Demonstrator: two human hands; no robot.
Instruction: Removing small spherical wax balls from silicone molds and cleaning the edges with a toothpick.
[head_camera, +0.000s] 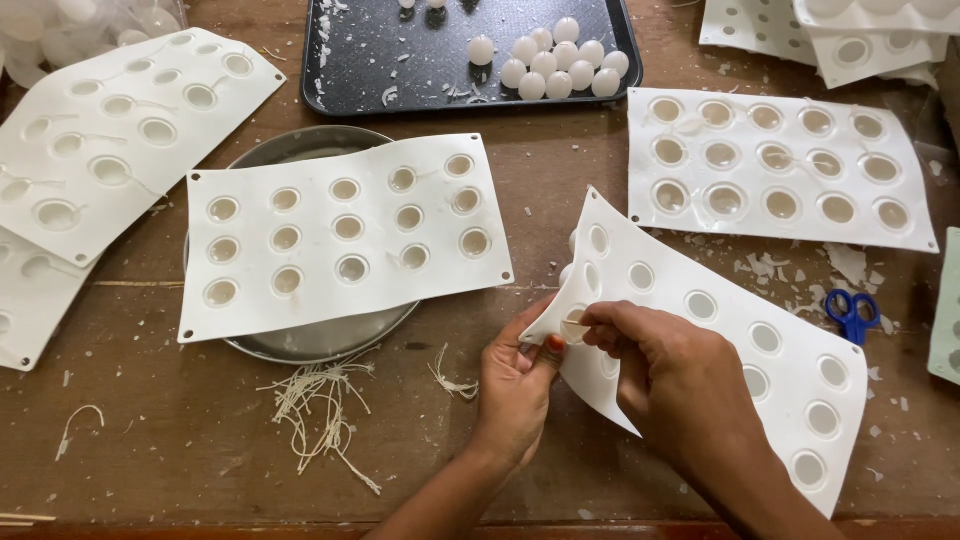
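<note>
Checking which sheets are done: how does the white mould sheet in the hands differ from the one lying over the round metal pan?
The held mould sheet is bent up at one corner, gripped by the left hand and right hand; the sheet on the metal pan lies nearly flat, untouched. The held sheet's cavities look white and opaque; the pan sheet's look glossy and translucent. Both are white, flexible sheets with rows of round cavities.

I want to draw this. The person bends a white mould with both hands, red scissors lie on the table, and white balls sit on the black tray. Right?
Nearly. In the head view the scissors are blue, not red. The rest holds: the left hand and right hand bend the white mould, and white balls sit on the black tray.
</note>
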